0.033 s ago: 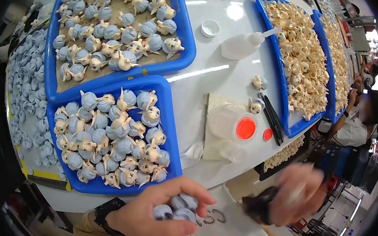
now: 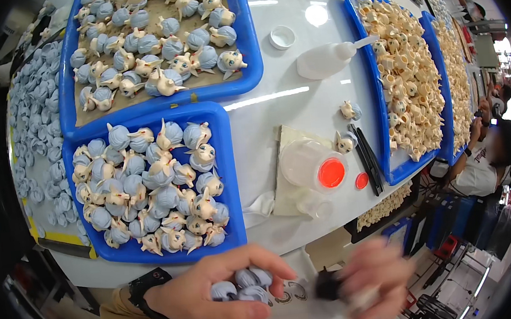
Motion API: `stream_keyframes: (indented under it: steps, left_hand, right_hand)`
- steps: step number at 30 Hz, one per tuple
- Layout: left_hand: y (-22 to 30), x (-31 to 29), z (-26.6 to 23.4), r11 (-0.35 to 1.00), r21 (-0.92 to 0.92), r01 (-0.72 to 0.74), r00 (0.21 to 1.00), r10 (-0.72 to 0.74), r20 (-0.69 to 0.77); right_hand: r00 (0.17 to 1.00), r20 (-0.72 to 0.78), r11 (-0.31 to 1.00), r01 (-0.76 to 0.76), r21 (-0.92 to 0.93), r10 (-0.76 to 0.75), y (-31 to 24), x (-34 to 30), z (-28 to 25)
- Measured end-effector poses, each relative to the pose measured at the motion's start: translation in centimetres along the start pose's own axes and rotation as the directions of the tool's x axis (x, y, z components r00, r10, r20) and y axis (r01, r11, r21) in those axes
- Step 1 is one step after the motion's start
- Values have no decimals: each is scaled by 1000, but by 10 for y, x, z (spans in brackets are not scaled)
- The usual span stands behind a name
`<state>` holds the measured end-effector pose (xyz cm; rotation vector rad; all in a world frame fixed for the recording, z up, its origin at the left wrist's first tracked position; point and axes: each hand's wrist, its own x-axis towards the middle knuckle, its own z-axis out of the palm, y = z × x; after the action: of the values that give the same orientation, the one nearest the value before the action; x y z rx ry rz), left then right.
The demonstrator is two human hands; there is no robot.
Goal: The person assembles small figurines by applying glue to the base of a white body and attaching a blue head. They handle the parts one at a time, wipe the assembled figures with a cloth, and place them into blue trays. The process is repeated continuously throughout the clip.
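My left hand (image 2: 212, 291) cups several grey-blue grooved doll hair pieces (image 2: 251, 279) in its curled fingers, in front of the near tray. To its right, my right hand (image 2: 378, 276) is smeared by motion. Its fingers look curled round a small pale thing (image 2: 364, 299), too blurred to name. Closest to the left hand is a blue tray (image 2: 229, 162) packed with small doll heads (image 2: 171, 240), cream-coloured with pointed ears and grey-blue hair. Two similar figure heads (image 2: 346, 142) lie on the table by black tweezers (image 2: 368, 159).
Behind stands another blue tray (image 2: 252, 68) of haired heads. Loose hair pieces (image 2: 37, 130) are heaped at left. A blue tray at right (image 2: 377, 88) holds cream heads. Between them are a white squeeze bottle (image 2: 326, 61), a clear jar with red lid (image 2: 310, 164) and a round cap (image 2: 282, 37).
My right hand has moved left and slightly down, toward my left hand. The left hand has shifted slightly right and still holds the hair pieces.
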<state>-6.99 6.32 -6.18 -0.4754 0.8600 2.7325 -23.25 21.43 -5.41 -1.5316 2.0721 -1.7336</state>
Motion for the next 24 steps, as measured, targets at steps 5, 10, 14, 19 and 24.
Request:
stream_keyframes:
  steps: [5, 10, 14, 19, 24]
  left_hand:
    - [12, 8, 4, 958, 253, -136, 974, 82, 211]
    - [0, 0, -6, 973, 212, -93, 992, 73, 101]
    - [7, -7, -5, 943, 301, -144, 990, 140, 34]
    - [30, -76, 0, 842, 505, -192, 763, 451, -462]
    - [100, -75, 12, -232, 916, 328, 732, 676, -91]
  right_hand:
    - [964, 123, 959, 213, 188, -238, -21, 13, 36]
    - [974, 224, 991, -9, 135, -22, -21, -9, 37]
    - [984, 128, 943, 79, 324, -126, -14, -6, 40]
    - [966, 251, 813, -95, 574, -64, -9, -25, 34]
    - [779, 626, 779, -373, 504, -32, -15, -25, 41]
